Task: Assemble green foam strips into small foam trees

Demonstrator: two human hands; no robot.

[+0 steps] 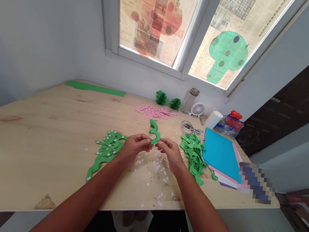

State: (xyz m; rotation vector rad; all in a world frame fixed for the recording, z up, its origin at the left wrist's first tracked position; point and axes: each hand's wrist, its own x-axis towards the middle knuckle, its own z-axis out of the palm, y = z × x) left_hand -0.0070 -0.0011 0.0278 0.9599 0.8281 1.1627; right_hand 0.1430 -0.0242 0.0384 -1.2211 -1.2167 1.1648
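Note:
A curved green foam piece (155, 135) is held above the wooden table (44, 129), between both hands. My left hand (137, 145) pinches its lower left end. My right hand (169, 150) has thumb and fingers closed at its lower right edge. Beside my left forearm lies a pile of similar curved green pieces (109, 146) with small white patches on them. To the right of my right hand is a heap of green scraps (193, 152). Small white paper bits (162, 169) are scattered beneath and between the hands.
Pink cutouts (156, 112) lie behind the hands. Farther back stand two green paper shapes (161, 97), a bottle (190, 99), a small fan (197, 109) and a white roll (213, 119). Blue sheets (222, 153) lie at right, a green strip (96, 88) at the back left.

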